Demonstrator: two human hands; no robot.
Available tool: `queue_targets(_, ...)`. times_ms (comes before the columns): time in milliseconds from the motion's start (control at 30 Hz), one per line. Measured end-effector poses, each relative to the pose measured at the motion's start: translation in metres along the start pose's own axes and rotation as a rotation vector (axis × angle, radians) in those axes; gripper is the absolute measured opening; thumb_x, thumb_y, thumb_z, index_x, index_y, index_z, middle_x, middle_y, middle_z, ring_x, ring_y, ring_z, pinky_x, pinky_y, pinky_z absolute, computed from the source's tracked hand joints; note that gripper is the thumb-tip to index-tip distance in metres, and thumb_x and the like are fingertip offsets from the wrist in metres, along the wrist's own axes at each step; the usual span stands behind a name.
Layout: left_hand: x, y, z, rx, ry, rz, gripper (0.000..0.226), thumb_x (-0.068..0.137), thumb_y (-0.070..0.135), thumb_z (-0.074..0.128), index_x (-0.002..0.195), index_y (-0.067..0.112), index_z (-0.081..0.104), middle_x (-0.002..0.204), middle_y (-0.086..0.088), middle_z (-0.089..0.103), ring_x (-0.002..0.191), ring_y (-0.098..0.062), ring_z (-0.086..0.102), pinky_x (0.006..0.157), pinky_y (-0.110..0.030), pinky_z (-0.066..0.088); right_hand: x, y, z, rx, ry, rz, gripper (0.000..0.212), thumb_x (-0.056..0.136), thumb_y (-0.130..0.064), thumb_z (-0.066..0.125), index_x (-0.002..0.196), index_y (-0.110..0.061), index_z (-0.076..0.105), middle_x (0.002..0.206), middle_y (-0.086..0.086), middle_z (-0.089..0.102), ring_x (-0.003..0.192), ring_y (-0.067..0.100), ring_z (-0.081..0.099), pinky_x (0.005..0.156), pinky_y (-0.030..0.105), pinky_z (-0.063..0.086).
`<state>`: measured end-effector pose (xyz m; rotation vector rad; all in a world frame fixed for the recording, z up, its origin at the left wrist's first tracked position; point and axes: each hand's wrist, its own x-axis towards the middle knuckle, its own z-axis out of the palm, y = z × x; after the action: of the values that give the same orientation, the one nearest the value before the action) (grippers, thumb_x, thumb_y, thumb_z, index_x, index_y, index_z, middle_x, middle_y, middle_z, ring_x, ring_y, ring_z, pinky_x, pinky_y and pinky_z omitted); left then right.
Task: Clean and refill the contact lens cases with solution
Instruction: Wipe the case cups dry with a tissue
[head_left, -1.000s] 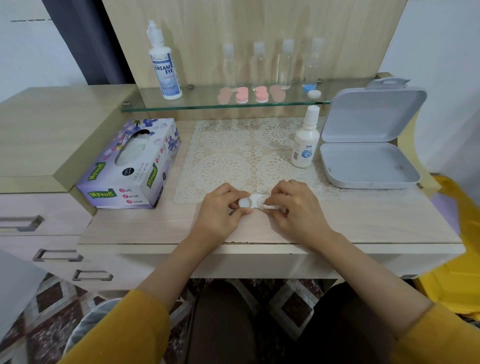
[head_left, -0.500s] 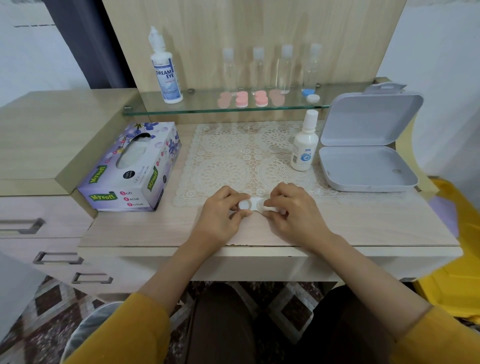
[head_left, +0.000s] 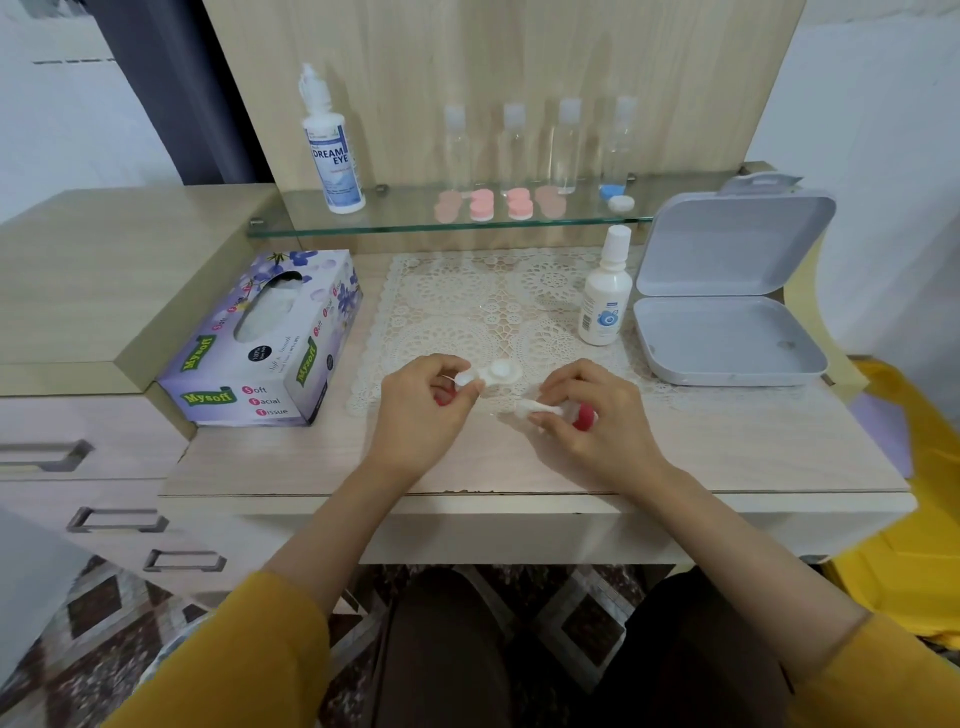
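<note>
Partly covered, lens case (head_left: 501, 371) is pinched in left grip (head_left: 426, 410); right grip (head_left: 592, 423) clasps a blurred white swab (head_left: 537, 410).

Wooden desk (head_left: 727, 457) — lace mat (head_left: 467, 312), tissue box (head_left: 260, 338) left, open grey case (head_left: 727, 343) right; small bottle (head_left: 605, 296) on mat.

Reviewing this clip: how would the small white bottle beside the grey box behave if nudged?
The small white bottle stands tall and narrow on the lace mat, so it would probably tip easily. Being round, it would likely roll once down.
</note>
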<state>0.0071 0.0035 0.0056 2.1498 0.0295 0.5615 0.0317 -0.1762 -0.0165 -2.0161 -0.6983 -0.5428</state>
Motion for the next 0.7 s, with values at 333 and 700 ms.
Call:
queue_targets(333, 0.006, 0.019, -0.004, -0.276, -0.193, -0.206, 0.010, 0.076, 0.028, 0.072, 0.084, 0.023, 0.071, 0.078, 0.003, 0.069, 0.074, -0.008, 0.064, 0.070, -0.023, 0.048, 0.012, -0.010, 0.002, 0.070, -0.092, 0.000, 0.017, 0.068, -0.025, 0.070, 0.070, -0.007, 0.072, 0.101, -0.010, 0.063, 0.089, 0.000, 0.059, 0.076, 0.005, 0.042)
queue_targets(700, -0.010, 0.024, 0.000, -0.426, -0.344, -0.338, 0.027, 0.068, 0.008, 0.078, 0.091, 0.013, 0.064, 0.083, -0.005, 0.070, 0.077, -0.016, 0.068, 0.077, -0.027, 0.054, 0.010, -0.015, -0.003, 0.362, -0.045, 0.342, 0.013, 0.074, -0.009, 0.074, 0.083, -0.018, 0.073, 0.088, -0.007, 0.069, 0.087, 0.008, 0.064, 0.080, 0.025, 0.049)
